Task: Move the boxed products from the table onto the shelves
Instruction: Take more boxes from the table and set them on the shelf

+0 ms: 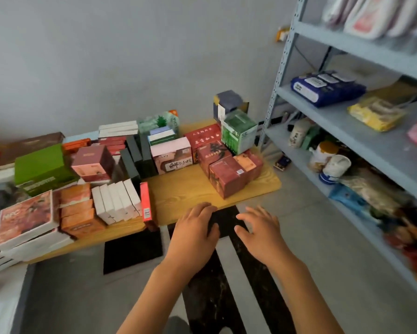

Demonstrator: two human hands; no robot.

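Note:
A wooden table (190,194) carries many boxed products: dark red boxes (226,174) at its right end, a green and white box (239,131) behind them, a pink box (171,153), a row of white boxes (117,201), orange boxes (79,213) and a green box (41,167). Just off the table's front edge, my left hand (193,227) and my right hand (260,232) hold a flat black box (226,220) between them, one hand on each side, thumbs on its near edge. The grey metal shelves (347,116) stand to the right.
The shelves hold a blue pack (328,88), a yellow pack (376,112), jars (333,162) and other goods. The floor (311,213) lies between table and shelves. Black strips (258,273) and a black panel (132,251) show below the table. More boxes (26,218) are stacked at the left.

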